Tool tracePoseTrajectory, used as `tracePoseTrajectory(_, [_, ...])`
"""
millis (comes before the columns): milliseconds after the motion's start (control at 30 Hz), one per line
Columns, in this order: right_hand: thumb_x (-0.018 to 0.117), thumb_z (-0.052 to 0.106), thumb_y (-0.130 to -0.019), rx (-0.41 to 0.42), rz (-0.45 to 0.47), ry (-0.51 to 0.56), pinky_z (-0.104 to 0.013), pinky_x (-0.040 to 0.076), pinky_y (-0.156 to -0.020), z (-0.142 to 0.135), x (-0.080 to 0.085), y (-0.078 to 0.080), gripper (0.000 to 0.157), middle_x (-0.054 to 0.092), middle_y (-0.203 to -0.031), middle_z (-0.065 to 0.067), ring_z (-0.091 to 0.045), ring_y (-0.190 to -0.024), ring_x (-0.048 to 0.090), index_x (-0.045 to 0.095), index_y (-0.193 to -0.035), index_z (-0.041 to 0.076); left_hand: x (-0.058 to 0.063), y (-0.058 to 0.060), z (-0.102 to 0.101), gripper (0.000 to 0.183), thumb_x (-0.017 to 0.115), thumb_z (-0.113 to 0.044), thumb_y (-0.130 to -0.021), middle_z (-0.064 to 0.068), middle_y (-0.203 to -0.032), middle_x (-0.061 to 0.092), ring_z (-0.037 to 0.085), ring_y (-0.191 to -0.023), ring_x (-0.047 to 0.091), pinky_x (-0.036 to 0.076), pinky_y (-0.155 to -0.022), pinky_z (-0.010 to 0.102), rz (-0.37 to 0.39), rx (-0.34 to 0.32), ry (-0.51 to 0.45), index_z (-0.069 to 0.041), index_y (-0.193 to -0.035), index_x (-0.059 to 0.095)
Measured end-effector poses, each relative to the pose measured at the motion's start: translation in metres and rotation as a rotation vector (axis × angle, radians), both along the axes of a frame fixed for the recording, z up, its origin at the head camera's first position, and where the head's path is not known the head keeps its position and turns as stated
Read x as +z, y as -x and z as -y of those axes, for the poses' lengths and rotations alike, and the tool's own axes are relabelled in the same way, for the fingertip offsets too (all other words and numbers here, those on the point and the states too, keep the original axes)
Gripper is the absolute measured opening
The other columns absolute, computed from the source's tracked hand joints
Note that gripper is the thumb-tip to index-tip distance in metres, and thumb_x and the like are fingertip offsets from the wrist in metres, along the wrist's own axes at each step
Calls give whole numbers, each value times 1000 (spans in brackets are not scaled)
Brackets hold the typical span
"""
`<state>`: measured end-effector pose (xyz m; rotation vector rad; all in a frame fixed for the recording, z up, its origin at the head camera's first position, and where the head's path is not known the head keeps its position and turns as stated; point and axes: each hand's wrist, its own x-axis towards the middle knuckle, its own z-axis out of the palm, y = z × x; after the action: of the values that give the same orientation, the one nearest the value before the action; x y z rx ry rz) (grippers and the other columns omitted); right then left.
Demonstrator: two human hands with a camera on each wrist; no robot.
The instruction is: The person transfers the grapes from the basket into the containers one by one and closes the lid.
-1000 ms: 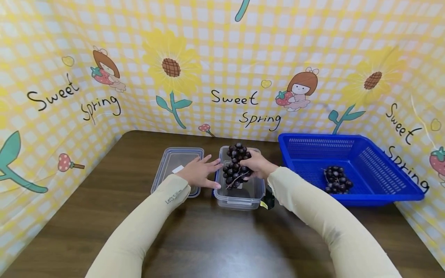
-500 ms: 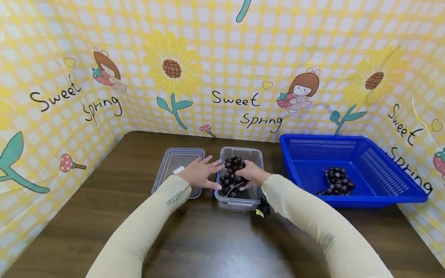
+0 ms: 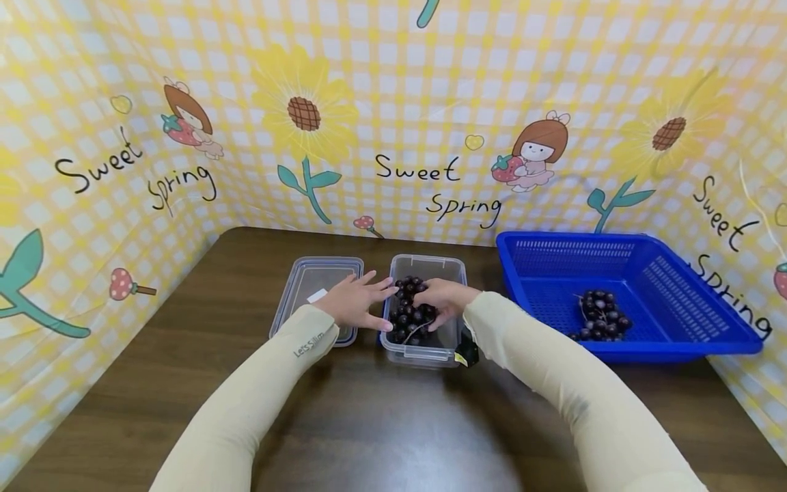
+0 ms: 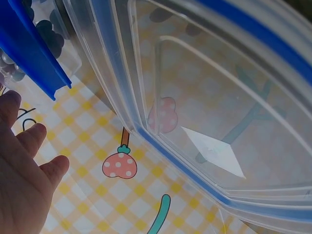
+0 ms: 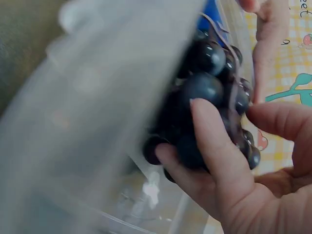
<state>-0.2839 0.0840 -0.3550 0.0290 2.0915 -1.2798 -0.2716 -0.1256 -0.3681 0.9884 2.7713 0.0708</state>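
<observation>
Left hand (image 3: 353, 304): grip wide, at left rim of clear box (image 3: 418, 353) | right hand (image 3: 444, 301): grip holding grapes (image 3: 406, 316), lower inside box than 1.0 s ago | right wrist view: we see fingers (image 5: 219, 151) head view partly hides | blue basket (image 3: 664, 347) farther right

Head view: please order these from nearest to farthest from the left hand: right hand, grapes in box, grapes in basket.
1. Box grapes: just to its right.
2. Right hand: on those grapes' right.
3. Basket grapes: far right.

Right-hand fingers (image 5: 217, 146) around dark grapes (image 5: 202, 87), beside a blurry translucent wall (image 5: 97, 87).
</observation>
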Motion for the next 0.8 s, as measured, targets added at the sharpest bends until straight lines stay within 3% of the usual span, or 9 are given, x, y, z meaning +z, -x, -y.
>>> tracePoseTrajectory(133, [51,10,-92,96,-19,-63,-55,53,-78,0,3,1,60,35,-145,-26,-44,-125,42,28,-147,3,-1,0,-2,80,52,-61,-89,5,-157,20,37,-143,12,11,-111,61,1,-3,2,-16,-151,30])
tracePoseTrajectory(267, [48,16,-95,210,-44,-149,-59,50,-82,2,7,-1,64,27,-152,-21,-43,-133,34,20,-151,4,-2,1,-1,80,52,-62,-89,5,-157,22,38,-143,14,14,-111,61,-19,-9,12,-16,-151,31])
tracePoseTrajectory(500, [49,19,-97,231,-32,-178,-56,50,-84,4,19,-2,69,21,-156,-20,-42,-136,30,13,-153,3,-1,0,0,80,53,-61,-88,4,-157,23,37,-143,16,15,-111,61,-18,-10,2,-15,-150,32])
tracePoseTrajectory(633, [50,20,-97,275,-77,-234,-49,55,-78,-1,29,-1,67,23,-154,-20,-44,-130,39,16,-153,4,-2,0,-1,80,53,-61,-89,5,-157,22,38,-142,17,15,-110,61,-17,-10,2,-14,-151,32])
tracePoseTrajectory(800, [53,24,-98,353,-137,-266,-47,54,-83,-14,43,4,68,24,-154,-20,-42,-126,45,18,-153,6,-2,0,-1,79,53,-60,-89,7,-157,23,40,-142,18,17,-110,62,-22,-12,5,-13,-150,34])
